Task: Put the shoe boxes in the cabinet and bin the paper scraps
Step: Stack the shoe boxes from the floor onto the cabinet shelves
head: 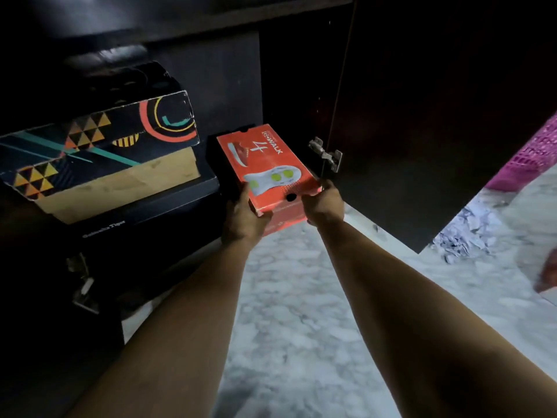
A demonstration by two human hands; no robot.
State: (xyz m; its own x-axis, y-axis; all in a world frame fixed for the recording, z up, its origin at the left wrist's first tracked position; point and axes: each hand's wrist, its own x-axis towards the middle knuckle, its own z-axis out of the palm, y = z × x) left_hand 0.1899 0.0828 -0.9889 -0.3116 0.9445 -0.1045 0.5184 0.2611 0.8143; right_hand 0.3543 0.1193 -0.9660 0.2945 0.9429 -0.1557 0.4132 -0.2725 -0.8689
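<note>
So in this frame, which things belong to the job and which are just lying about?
Job:
- red cardboard shoe box, gripped by left hand and right hand
- dark wooden cabinet
- patterned black shoe box
- crumpled white paper scraps

Lying about:
- pink plastic basket
- marble floor

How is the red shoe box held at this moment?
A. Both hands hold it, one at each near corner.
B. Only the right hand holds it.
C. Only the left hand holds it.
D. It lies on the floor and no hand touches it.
A: the left hand grips the near left corner of the red shoe box and the right hand grips its near right corner, at the cabinet opening.
</note>
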